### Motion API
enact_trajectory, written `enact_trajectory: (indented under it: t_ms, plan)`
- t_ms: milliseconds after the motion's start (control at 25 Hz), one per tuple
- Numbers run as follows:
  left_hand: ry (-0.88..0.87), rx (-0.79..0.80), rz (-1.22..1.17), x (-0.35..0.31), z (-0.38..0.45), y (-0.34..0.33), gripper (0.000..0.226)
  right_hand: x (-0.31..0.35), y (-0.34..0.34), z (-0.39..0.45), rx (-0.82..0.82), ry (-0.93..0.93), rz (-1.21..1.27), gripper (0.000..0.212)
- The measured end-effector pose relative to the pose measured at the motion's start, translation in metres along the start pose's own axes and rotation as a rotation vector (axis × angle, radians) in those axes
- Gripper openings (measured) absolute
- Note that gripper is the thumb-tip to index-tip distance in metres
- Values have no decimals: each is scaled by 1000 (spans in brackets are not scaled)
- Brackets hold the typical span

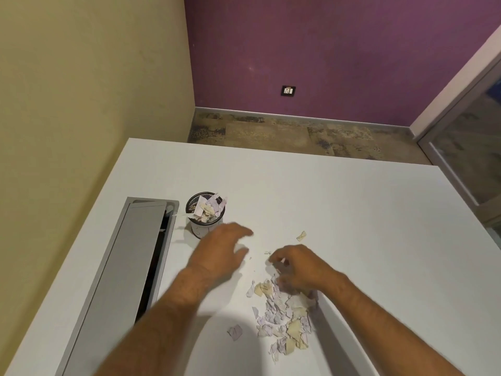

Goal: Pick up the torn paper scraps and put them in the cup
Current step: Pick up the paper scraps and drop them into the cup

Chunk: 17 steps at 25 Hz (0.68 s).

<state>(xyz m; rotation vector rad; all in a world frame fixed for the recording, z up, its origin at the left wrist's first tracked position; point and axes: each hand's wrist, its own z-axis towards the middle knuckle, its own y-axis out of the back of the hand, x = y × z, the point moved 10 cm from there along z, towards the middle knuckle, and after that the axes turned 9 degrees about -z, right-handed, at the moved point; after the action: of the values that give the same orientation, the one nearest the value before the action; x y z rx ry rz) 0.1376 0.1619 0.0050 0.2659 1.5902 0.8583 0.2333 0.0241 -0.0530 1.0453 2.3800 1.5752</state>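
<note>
A dark-rimmed cup [195, 232] stands on the white table [352, 207], filled to the brim with torn paper scraps. A heap of lilac and cream scraps [284, 321] lies near the table's front. One scrap [235, 332] lies apart to the heap's left, another [301, 236] farther back. My left hand [221, 255] hovers just right of the cup, fingers spread, nothing in it. My right hand [296, 268] rests over the heap's far edge with curled fingers; it is blurred, and any scraps under it are hidden.
A grey cable tray with a hinged lid [127, 267] is set into the table left of the cup. Beyond the table's far edge is patterned floor [298, 134], a purple wall and a glass door frame [461, 147] at the right.
</note>
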Motion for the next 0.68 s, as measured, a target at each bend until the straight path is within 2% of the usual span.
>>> enact_trajectory:
  t_ms: [120,200,360,680]
  plan:
    - [89,301,96,11,-23,-70,56,6,-27,-5,117,65,-191,57]
    - [124,417,160,17,-35,-100,60,10,-33,-6,104,99,-254,55]
    - [176,344,145,20,-41,-112,48,15,-31,-7,23,135,-249,37]
    - [251,173,-31,26,-40,-114,21,17,-33,-8,-61,107,-109,36]
